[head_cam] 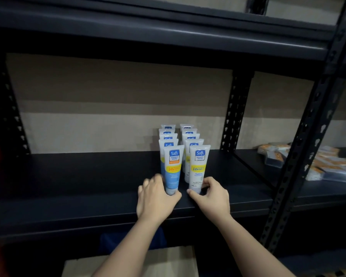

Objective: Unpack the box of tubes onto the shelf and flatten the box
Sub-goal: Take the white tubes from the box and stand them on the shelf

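Nearest you, below the shelf (108,200), the cardboard box (168,260) is sitting partly in view under your forearms; whether any tubes remain in it you cannot tell from here.

You are working the unpacking step: your left hand (155,198) is wrapping around the base of the blue tube (172,168) at the shelf's front edge, and your right hand (212,194) is pinching the foot of the white tube (198,166) just beside it. Both tubes are standing upright, heading 2 rows of 5 running back toward the shelf's rear wall.

Judging by this, you are needing to let go gently so neither front tube topples its row, then turn to the box.

Right of the shelf, beyond the upright post (235,112), orange packets (328,164) are lying well apart, blocking nothing.
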